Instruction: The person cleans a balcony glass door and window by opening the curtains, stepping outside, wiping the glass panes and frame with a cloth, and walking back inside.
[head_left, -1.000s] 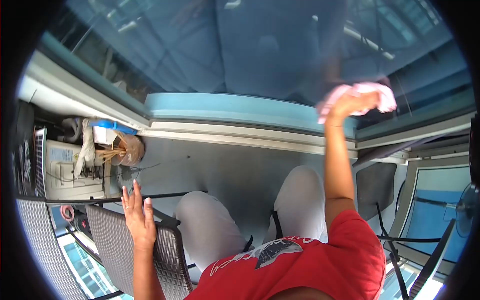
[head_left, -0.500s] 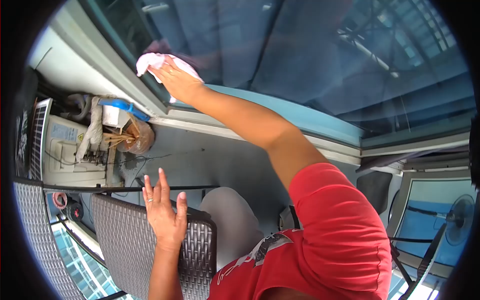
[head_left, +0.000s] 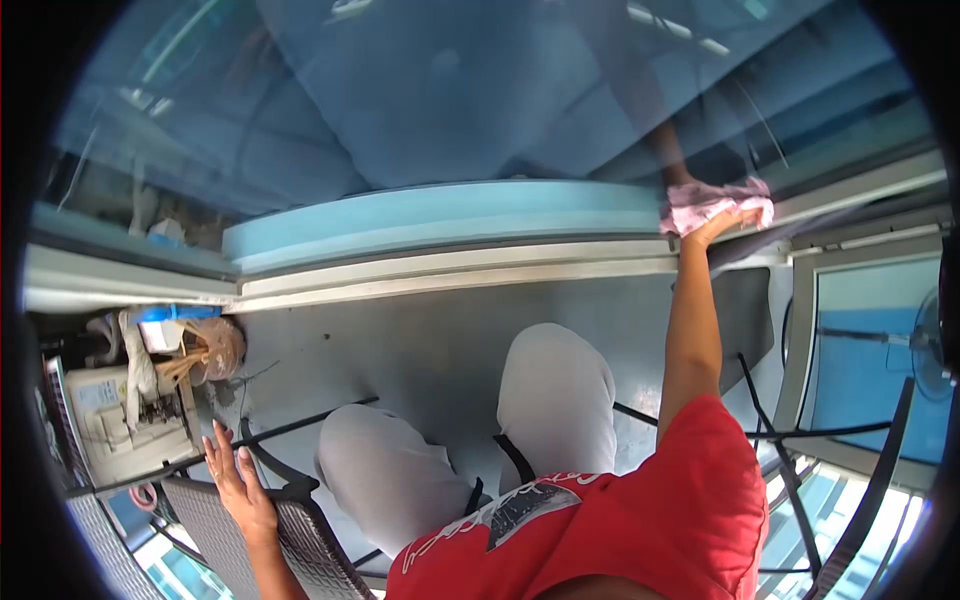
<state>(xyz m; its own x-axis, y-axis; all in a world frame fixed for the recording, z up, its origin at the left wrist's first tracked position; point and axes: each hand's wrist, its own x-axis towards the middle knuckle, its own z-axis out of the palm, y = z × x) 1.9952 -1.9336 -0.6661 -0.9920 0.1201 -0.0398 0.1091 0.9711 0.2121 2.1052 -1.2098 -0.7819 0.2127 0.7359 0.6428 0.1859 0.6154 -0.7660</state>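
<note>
My right hand (head_left: 712,228) is stretched out to the right and presses a crumpled pink cloth (head_left: 722,202) against the lower right part of a large glass window (head_left: 450,110). The fingers are partly hidden behind the cloth, and the glass reflects the arm. At lower left, my left hand (head_left: 243,492) rests by the top edge of a dark woven chair back (head_left: 312,545). Its fingers are extended and it holds nothing.
A pale window frame (head_left: 450,283) runs below the glass. An outdoor air-conditioner unit (head_left: 105,420), a pot with dry stalks (head_left: 220,348) and a blue object (head_left: 175,313) stand at left. A fan (head_left: 930,340) shows at right. My knees are above the grey floor (head_left: 420,345).
My right hand has carried the pink cloth across the glass from upper left to lower right. The view has turned with it. My left hand stays at the chair.
</note>
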